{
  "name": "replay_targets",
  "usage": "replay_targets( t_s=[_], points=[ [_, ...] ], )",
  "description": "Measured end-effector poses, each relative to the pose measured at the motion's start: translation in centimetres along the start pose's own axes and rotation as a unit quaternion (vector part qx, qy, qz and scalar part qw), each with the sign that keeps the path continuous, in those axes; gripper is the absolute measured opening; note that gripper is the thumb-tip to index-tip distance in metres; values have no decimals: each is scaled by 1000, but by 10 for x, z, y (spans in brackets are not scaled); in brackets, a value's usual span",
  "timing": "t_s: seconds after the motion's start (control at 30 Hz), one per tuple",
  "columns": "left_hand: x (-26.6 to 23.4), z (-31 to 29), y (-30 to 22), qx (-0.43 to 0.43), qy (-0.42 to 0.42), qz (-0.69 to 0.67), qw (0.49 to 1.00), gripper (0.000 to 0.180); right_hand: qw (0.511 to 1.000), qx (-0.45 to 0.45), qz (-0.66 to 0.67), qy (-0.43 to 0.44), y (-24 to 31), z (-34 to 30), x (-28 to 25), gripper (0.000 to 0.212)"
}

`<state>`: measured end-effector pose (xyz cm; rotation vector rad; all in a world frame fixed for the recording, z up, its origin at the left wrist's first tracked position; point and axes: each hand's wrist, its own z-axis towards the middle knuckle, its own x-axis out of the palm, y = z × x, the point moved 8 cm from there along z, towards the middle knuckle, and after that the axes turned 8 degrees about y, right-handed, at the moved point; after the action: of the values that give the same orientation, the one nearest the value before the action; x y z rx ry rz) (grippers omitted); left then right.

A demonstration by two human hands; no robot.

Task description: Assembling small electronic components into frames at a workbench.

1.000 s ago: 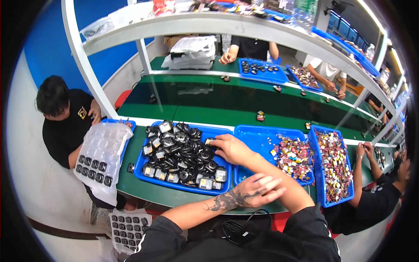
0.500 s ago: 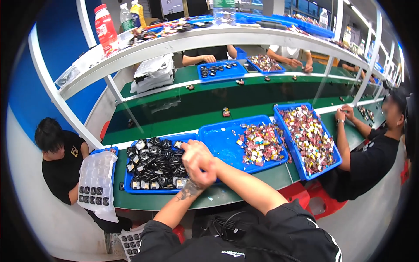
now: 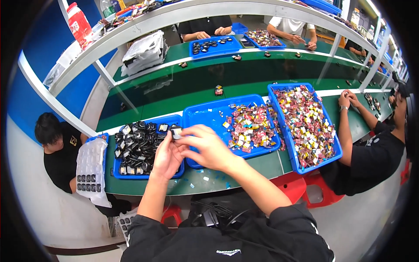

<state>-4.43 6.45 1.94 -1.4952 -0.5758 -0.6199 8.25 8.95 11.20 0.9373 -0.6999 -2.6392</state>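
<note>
A small black module (image 3: 176, 132) with a pale, label-like face is raised at the fingertips, over the right end of a blue tray (image 3: 148, 177) heaped with dark modules (image 3: 139, 146). The right hand (image 3: 204, 144) pinches it; the left hand (image 3: 169, 156) is half curled with fingertips beside it, though whether it grips cannot be told. Any marking on the pale face is too small to read.

Just to the right on the green surface (image 3: 144, 187), a middle tray (image 3: 203, 124) carries loose multicolored parts (image 3: 253, 126), many with white or yellow patches, and a tilted third tray (image 3: 338, 153) is filled with more.

White lettering (image 3: 228, 252) marks the wearer's black shirt, and a yellow emblem (image 3: 73, 140) shows on that of a seated co-worker (image 3: 65, 150) at left, beside a translucent sheet (image 3: 91, 159) holding dark modules in rows. On the shelf (image 3: 168, 20), a red bottle (image 3: 79, 24) bears large white print.
</note>
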Motion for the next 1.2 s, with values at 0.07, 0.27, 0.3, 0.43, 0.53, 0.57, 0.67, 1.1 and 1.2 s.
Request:
replay_targets(
  t_s=[0.07,0.27,0.3,0.43,0.53,0.57,0.67,1.1,1.2],
  points=[
    [14,14,10,-37,12,-38,999,50,998,52,-19,-4,-12,-23,-36,28],
    [16,36,16,-76,26,-12,997,47,936,204,-182,224,-68,-86,-67,21],
    [12,39,17,-77,19,21,997,47,927,214,-206,227,-76,-92,-66,17],
    [10,33,16,-87,12,52,995,40,917,397,29,33,-100,-111,-71,8],
    [13,32,23,-62,24,158,985,38,834,427,315,-154,-99,-116,-52,9],
    [10,33,29,-67,30,219,973,35,825,416,354,-146,-93,-107,-38,11],
    [22,33,34,25,31,278,960,24,816,419,373,-136,-79,-89,-10,8],
    [7,24,8,58,22,533,844,17,951,286,47,111,-58,-16,-9,13],
    [20,21,-3,139,43,583,800,16,883,412,186,126,-74,-35,0,10]
  ],
)
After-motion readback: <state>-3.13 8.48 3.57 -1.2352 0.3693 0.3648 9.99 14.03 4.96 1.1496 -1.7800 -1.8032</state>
